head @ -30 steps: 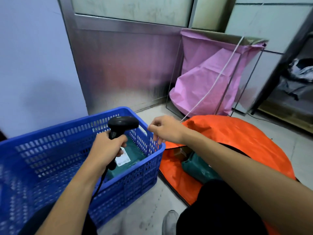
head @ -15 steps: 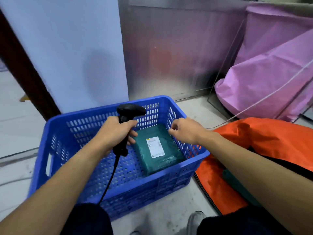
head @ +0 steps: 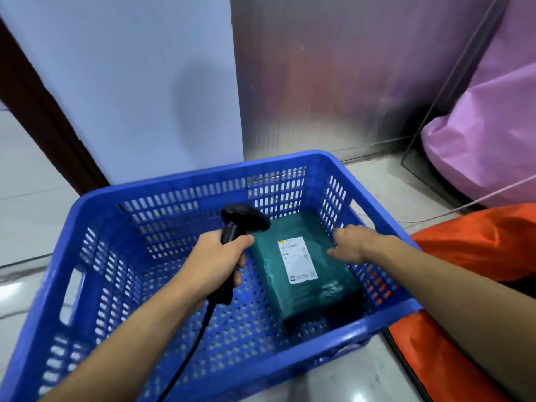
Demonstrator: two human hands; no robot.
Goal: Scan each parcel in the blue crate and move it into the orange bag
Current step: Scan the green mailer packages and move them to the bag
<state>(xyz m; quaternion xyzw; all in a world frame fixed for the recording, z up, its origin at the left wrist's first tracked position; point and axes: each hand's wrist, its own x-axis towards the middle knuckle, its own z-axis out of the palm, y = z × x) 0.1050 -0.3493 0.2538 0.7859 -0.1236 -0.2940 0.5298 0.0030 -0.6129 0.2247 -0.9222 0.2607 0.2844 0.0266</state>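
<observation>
One crate, one scanner gripped in the left hand, one green parcel lying inside at the right. The right hand, fingers loosely spread, has dropped onto the parcel's edge. One orange bag sits right.

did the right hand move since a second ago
Yes: the right hand went from above the blue crate rim's right corner down inside, onto the green parcel.

In front of you stands the crate; the parcel lies inside on its right side. Your left hand holds the scanner left of the parcel, your right hand on its right edge. The bag lies right of the crate.
</observation>
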